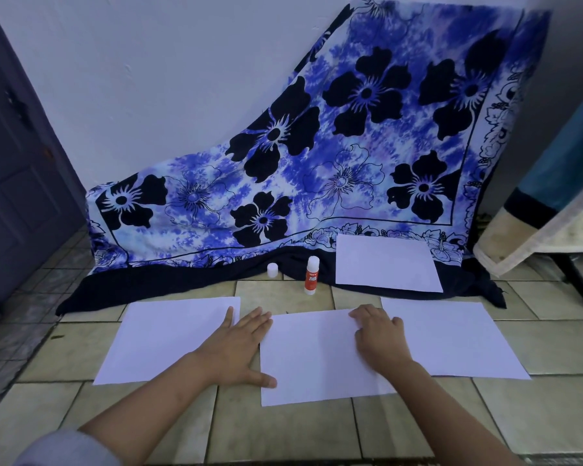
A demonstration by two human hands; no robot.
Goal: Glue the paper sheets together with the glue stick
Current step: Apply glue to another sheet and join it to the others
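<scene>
Several white paper sheets lie on the tiled floor. The middle sheet (312,358) is in front of me, a left sheet (162,338) beside it and a right sheet (451,341) partly under its right edge. A fourth sheet (386,264) rests farther back on the cloth. My left hand (238,348) lies flat with fingers spread, across the left sheet and the middle sheet's left edge. My right hand (381,339) presses down on the middle sheet's right side, fingers bent. The glue stick (311,275) stands upright and uncapped beyond the sheets; its white cap (272,269) stands to its left.
A blue floral cloth (350,156) drapes from the wall down onto the floor behind the sheets. A dark door (17,156) is at the left. A piece of furniture with a dark leg (579,284) stands at the right.
</scene>
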